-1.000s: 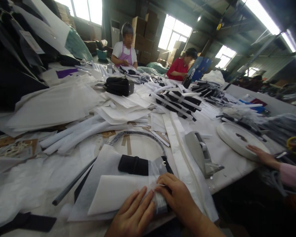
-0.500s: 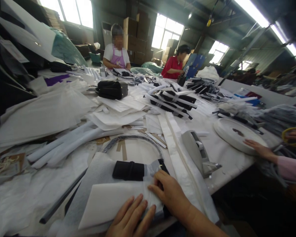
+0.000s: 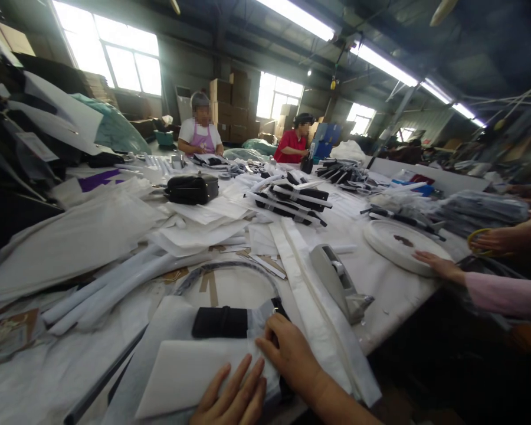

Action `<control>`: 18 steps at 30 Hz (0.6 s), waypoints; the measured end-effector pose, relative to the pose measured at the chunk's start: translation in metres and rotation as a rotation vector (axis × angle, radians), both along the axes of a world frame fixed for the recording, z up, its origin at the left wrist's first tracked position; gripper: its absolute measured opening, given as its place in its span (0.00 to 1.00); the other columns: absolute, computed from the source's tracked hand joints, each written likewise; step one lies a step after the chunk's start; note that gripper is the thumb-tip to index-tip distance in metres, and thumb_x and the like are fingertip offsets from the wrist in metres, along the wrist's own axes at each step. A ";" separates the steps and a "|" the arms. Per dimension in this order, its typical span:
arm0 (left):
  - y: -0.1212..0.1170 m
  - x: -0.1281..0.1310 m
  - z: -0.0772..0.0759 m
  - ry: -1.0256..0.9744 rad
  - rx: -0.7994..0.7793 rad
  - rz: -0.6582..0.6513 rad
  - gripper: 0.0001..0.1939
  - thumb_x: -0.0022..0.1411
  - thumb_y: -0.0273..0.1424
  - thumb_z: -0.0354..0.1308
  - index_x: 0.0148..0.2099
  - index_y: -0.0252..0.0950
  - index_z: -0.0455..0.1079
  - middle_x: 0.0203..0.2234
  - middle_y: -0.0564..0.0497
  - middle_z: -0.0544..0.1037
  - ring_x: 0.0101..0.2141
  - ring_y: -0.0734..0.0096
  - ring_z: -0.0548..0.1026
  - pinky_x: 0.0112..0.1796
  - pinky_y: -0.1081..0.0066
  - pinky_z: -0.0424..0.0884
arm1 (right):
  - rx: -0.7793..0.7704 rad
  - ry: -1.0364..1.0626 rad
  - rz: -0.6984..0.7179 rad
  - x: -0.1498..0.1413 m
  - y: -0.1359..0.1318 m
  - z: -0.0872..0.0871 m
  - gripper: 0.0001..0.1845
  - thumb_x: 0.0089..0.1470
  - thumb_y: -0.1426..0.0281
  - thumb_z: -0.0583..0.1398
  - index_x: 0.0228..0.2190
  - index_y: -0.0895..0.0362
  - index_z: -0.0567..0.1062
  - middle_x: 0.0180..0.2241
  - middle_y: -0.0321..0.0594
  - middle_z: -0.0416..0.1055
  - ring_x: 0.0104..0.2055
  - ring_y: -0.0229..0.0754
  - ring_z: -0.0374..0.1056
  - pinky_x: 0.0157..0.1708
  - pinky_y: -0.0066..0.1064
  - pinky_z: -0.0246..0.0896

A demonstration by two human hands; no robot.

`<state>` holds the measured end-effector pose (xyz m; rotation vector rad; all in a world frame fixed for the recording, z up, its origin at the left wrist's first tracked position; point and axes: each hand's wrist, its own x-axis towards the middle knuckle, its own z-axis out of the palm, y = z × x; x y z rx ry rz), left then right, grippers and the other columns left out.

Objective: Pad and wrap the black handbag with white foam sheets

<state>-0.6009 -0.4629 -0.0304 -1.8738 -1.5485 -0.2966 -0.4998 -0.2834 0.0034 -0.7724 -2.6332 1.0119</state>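
My left hand (image 3: 232, 394) lies flat with fingers spread on a white foam sheet (image 3: 177, 375) at the bottom of the view. Beside it, my right hand (image 3: 288, 353) has its fingers curled in a pinch on thin translucent wrapping (image 3: 255, 323) at the right end of a black strap piece (image 3: 219, 322). These lie on a flat bag whose arched handle (image 3: 230, 265) is covered in grey wrap. Pale tissue (image 3: 159, 330) shows around the bag. What lies under my palms is hidden.
A tape dispenser (image 3: 336, 283) stands to the right beside long white strips (image 3: 310, 295). Farther right, another person's hand (image 3: 436, 264) touches a white roll (image 3: 383, 239). Paper sheets (image 3: 79, 230), a black bag (image 3: 192, 189) and wrapped black pieces (image 3: 292, 200) cover the table. Two people work across it.
The camera view has tilted up and shifted slightly right, so the table things appear farther left. Both hands stay at almost the same places on the bag.
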 end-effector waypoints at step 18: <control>0.006 0.010 -0.004 0.028 -0.017 0.085 0.33 0.60 0.12 0.41 0.62 0.39 0.66 0.55 0.57 0.75 0.52 0.71 0.74 0.49 0.68 0.72 | 0.078 0.199 -0.070 0.002 0.015 0.006 0.05 0.51 0.78 0.64 0.29 0.57 0.75 0.30 0.37 0.75 0.34 0.42 0.71 0.36 0.30 0.64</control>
